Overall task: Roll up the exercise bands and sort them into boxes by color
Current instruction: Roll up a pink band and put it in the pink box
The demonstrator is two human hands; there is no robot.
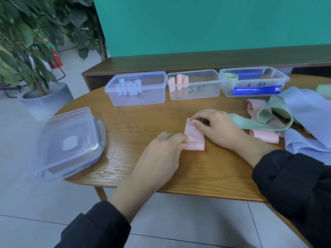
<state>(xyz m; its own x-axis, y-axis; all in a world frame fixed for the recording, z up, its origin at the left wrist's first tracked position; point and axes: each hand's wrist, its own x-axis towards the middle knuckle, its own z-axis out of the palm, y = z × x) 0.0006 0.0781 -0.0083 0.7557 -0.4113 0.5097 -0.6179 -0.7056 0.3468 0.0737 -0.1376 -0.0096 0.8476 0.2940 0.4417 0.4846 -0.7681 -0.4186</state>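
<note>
A pink band (194, 136) lies flat on the brown surface (136, 120), near the middle. The left hand (162, 151) pinches the near left corner of the pink band, so its grip is holding the band. The right hand (215, 127) has its fingertips (194, 122) curled down on the far end of the same band, and its grip is pinching that end too.

At the far side stand three clear boxes in a row. The left box (138, 97) holds rolled blue bands (129, 85). The middle box (195, 93) holds rolled pink bands (179, 81). The right box (254, 81) holds one rolled green band (231, 76) in its far left corner.

To the right of the hands is a loose pile. A green band (268, 115) curls up there, just beside the right hand. More pink bands (265, 136) lie under and around it. Wide blue bands (308, 111) lie at the far right edge.

A stack of clear lids (69, 142) sits at the left edge of the surface, hanging over it a little.
</note>
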